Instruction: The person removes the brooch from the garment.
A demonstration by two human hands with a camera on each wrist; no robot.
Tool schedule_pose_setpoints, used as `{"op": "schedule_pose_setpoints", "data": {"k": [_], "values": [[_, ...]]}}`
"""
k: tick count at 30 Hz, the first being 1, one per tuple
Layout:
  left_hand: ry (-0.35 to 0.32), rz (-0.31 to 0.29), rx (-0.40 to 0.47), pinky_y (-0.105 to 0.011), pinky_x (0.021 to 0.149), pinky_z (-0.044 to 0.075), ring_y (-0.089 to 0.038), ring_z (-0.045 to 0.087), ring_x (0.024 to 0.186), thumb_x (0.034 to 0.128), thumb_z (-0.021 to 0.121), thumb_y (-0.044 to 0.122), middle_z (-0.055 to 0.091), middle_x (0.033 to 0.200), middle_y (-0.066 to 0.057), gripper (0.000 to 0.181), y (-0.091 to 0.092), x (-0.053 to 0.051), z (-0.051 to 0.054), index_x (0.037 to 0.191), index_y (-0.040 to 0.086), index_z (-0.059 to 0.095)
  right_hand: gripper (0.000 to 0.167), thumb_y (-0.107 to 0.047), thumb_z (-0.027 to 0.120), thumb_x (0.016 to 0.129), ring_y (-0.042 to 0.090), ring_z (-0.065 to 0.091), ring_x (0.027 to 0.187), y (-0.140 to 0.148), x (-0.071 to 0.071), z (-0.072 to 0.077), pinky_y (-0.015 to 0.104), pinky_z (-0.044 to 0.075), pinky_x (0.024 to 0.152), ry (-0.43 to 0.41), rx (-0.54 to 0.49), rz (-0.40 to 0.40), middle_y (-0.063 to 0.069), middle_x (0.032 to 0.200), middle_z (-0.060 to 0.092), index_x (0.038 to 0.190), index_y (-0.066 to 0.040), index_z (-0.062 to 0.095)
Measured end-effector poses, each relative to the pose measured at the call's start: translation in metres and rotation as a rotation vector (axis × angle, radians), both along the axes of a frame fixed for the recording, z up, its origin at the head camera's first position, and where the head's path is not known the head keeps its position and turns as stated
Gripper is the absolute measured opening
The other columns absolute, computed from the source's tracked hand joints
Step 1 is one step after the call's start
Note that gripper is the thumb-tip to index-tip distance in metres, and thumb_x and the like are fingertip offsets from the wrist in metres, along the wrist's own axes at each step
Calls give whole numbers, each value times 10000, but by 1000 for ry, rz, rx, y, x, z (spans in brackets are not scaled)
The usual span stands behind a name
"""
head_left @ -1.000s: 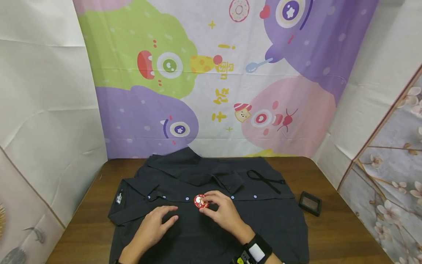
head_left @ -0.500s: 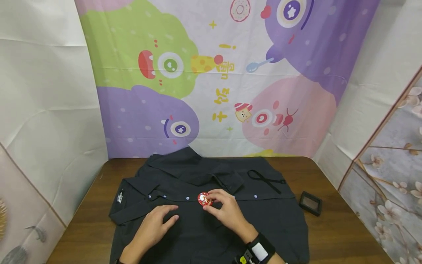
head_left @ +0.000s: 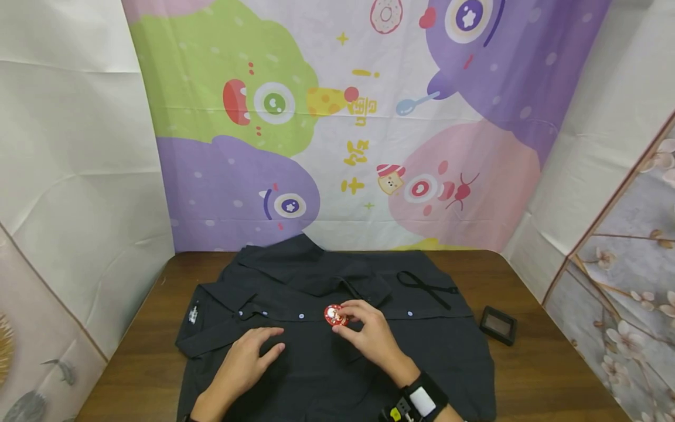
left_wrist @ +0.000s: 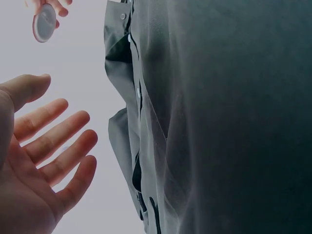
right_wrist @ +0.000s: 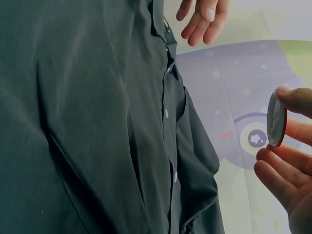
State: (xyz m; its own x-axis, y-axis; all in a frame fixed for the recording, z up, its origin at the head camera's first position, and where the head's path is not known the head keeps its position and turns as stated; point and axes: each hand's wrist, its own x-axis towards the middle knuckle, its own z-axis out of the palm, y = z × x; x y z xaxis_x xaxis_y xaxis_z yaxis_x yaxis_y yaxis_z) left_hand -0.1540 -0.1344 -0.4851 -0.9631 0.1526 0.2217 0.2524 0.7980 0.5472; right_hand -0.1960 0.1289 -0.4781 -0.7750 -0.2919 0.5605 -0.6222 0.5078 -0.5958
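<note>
A dark button-up shirt (head_left: 295, 363) lies spread on the table, with pale buttons (head_left: 302, 316) along its front. Between thumb and fingers, my right hand (head_left: 369, 334) pinches a round red badge (head_left: 333, 315) with a printed picture, held above the shirt. Its pale back (right_wrist: 275, 119) shows in the right wrist view. My left hand (head_left: 245, 360) hovers over the shirt to the left of the badge, holding nothing. In the left wrist view the fingers (left_wrist: 58, 158) of that hand are spread and relaxed, apart from the cloth.
A thin black strap (head_left: 424, 287) lies on the shirt's upper right. On the brown table (head_left: 538, 375), right of the shirt, sits a small black-framed box (head_left: 498, 325). A cartoon-printed cloth (head_left: 358, 129) hangs behind the table.
The right hand has shifted slightly to the right and a little upward, carrying the badge with it. My left hand has stayed nearly still.
</note>
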Motion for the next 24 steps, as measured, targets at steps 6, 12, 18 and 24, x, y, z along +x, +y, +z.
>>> {"op": "schedule_pose_setpoints", "data": {"k": [6,12,18,24], "values": [[-6,-6,7,-495,971,494,-272,631,1131,887,709,238,705,1157,-50,284,0,-1,0,1138,107,705,283,-137,856,715,162,679,923,5,1,4,301,586,722,-29,-6,-31,32,1074,696,973,-100,748],[-18,-10,10,-496,963,497,-274,631,1127,889,706,234,703,1159,-49,278,0,-1,0,1138,110,706,274,-146,851,723,167,679,928,9,1,4,328,591,730,-40,-20,-43,37,1076,696,971,-92,746],[-10,-9,8,-483,957,504,-264,636,1117,887,710,234,708,1145,-40,272,0,-1,-1,1130,112,709,267,-133,859,711,175,677,879,10,-1,3,331,587,705,7,-31,-55,50,1056,699,948,-86,746],[-13,-8,7,-481,961,502,-261,635,1119,887,710,237,708,1142,-37,269,0,-1,-2,1129,118,709,258,-139,860,711,169,679,879,12,-1,3,298,586,707,12,-43,-68,50,1054,701,939,-93,746]]}}
